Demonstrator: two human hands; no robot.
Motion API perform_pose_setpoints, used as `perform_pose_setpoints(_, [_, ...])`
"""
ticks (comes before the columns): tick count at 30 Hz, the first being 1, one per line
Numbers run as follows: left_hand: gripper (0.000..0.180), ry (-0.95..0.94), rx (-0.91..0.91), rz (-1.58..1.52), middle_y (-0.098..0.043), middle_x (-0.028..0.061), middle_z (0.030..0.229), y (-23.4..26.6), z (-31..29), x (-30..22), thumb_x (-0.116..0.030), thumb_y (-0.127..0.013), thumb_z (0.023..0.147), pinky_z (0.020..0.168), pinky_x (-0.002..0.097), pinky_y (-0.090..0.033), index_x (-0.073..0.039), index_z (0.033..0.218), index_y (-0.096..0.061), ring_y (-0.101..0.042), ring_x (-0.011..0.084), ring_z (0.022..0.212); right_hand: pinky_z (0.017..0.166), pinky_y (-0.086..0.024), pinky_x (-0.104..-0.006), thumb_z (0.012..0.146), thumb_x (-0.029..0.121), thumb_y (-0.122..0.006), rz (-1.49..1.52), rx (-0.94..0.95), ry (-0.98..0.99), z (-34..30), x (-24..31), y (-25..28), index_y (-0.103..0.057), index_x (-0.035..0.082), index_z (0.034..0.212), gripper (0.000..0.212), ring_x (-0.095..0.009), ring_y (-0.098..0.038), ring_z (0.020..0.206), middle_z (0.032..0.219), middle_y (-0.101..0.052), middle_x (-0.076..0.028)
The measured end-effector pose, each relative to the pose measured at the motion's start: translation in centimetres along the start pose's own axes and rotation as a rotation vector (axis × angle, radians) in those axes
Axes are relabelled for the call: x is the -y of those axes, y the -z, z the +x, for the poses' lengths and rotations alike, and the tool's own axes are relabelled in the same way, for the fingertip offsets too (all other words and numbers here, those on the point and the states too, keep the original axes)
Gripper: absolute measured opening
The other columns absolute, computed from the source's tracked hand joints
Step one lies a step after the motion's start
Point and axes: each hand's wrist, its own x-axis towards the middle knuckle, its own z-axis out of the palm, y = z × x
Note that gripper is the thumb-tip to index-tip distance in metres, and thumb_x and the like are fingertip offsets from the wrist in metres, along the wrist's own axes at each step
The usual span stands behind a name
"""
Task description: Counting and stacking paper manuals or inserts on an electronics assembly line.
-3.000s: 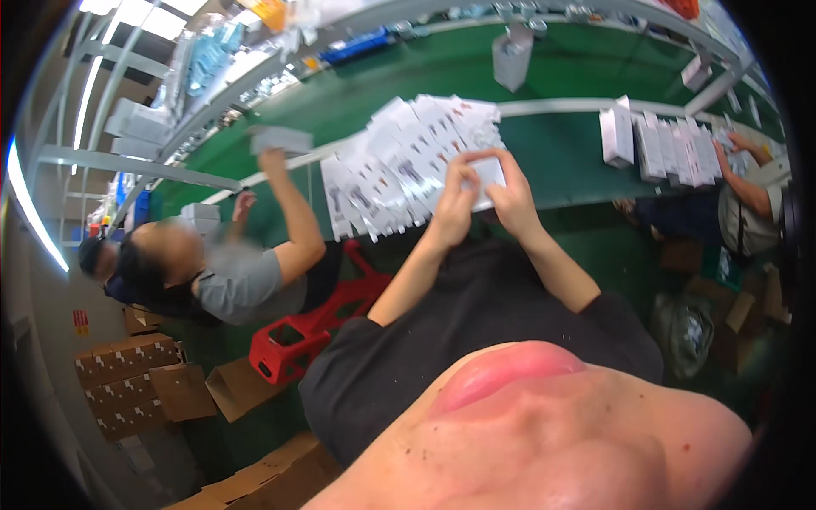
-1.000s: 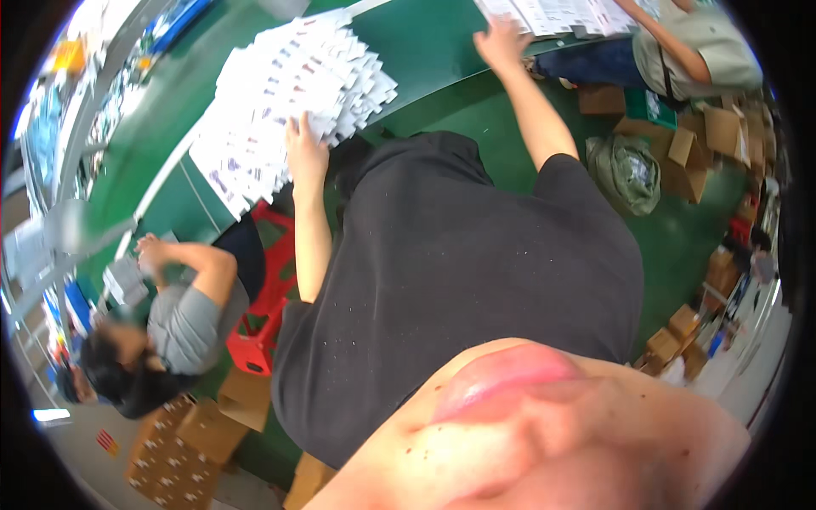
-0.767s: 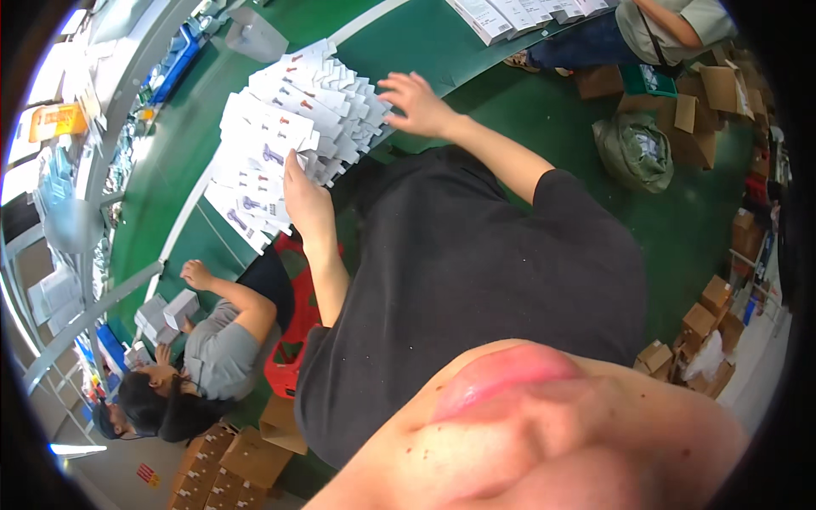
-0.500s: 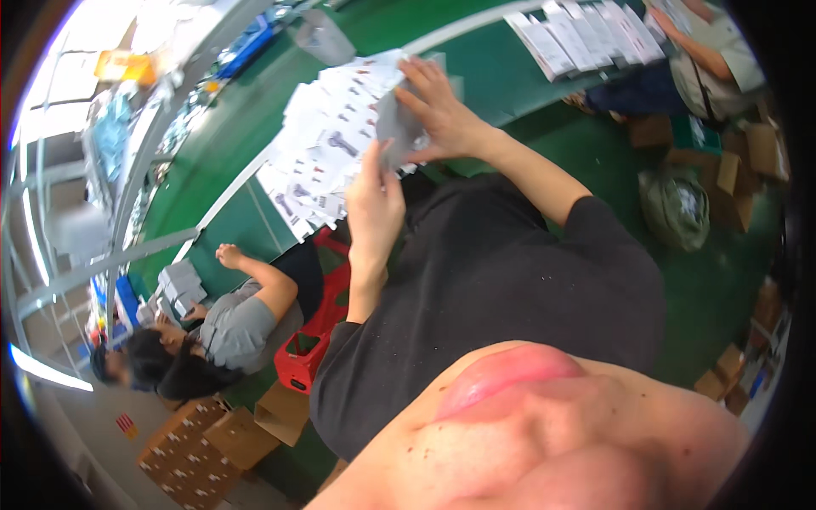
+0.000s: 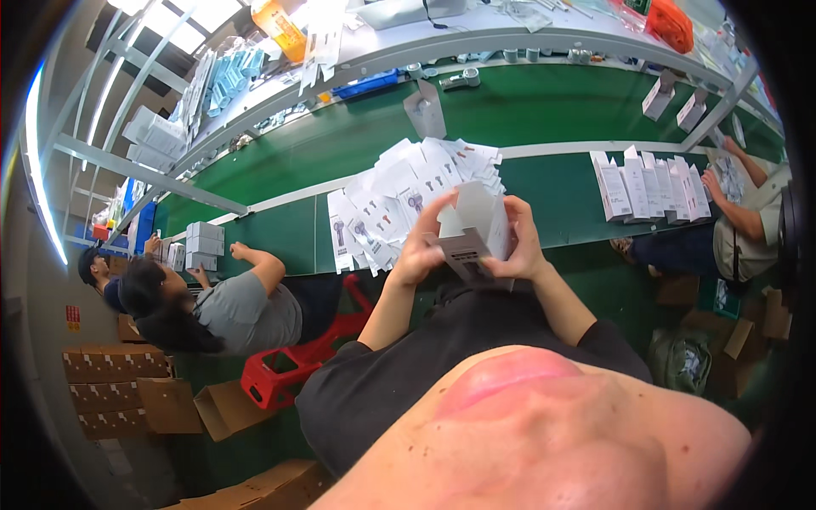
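Between my two hands is a small white folding carton (image 5: 476,217), squared up into a box with end flaps sticking out. My left hand (image 5: 422,248) grips its left side, with the thumb at the near lower edge. On the opposite side my right hand (image 5: 523,246) closes round the carton, its thumb along the near face. Just beyond and left of my hands lies a fanned pile of flat printed cartons (image 5: 378,200) on the green table. Another carton (image 5: 423,110), its flaps open, stands behind the pile.
A row of white cartons (image 5: 650,189) stands at the right, beside a co-worker (image 5: 748,212). Another co-worker (image 5: 229,306) sits at the left near stacked white boxes (image 5: 204,245). A metal-framed shelf (image 5: 544,41) crosses overhead. A red stool (image 5: 297,365) is at the lower left.
The carton, flatter and blurred earlier, now shows a boxed shape with raised flaps. My hands have come to its opposite sides. The view has turned, showing more shelf.
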Motion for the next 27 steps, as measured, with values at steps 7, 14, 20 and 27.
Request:
perform_pose_setpoints(7, [0.107, -0.382, 0.062, 0.797, -0.054, 0.0148, 0.141, -1.9, 1.7, 1.9, -0.005, -0.092, 0.055, 0.105, 0.0416, -0.044, -0.008, 0.148, -0.039, -0.057, 0.0323, 0.123, 0.1, -0.041, -0.0337, 0.088, 0.018, -0.065, 0.156, -0.149, -0.146, 2.0, 4.0, -1.7, -0.054, 0.002, 0.128, 0.044, -0.025, -0.055, 0.112, 0.132, -0.054, -0.011])
perform_pose_setpoints(14, [0.049, 0.172, -0.176, 0.071, -0.049, 0.0165, 0.142, -4.5, 2.2, 3.7, -0.006, -0.042, 0.092, 0.111, 0.0368, -0.031, -0.004, 0.14, -0.042, -0.046, 0.0271, 0.129, 0.101, -0.038, -0.0316, 0.09, 0.006, -0.051, -0.098, -0.242, -0.219, 1.8, 5.6, -2.1, -0.051, 0.001, 0.131, 0.041, -0.023, -0.051, 0.113, 0.129, -0.055, -0.013])
perform_pose_setpoints(20, [0.052, 0.219, -0.111, 0.337, -0.051, 0.0146, 0.135, -4.0, 2.8, 3.2, 0.002, -0.044, 0.087, 0.103, 0.0309, -0.037, -0.009, 0.138, -0.046, -0.049, 0.0228, 0.118, 0.1, -0.038, -0.0298, 0.089, 0.007, -0.049, -0.197, -0.28, -0.23, 1.6, 4.2, -2.3, -0.052, 0.001, 0.131, 0.042, -0.023, -0.051, 0.112, 0.126, -0.056, -0.013])
perform_pose_setpoints(27, [0.04, 0.081, -0.067, 0.456, -0.047, 0.0163, 0.141, -4.2, 1.8, 4.5, -0.003, -0.046, 0.088, 0.112, 0.0368, -0.03, -0.007, 0.128, -0.05, -0.042, 0.0306, 0.131, 0.1, -0.038, -0.0327, 0.081, 0.002, -0.049, 0.007, -0.344, -0.341, 0.9, 2.9, -1.4, -0.055, 0.002, 0.123, 0.043, -0.027, -0.053, 0.108, 0.12, -0.057, -0.014])
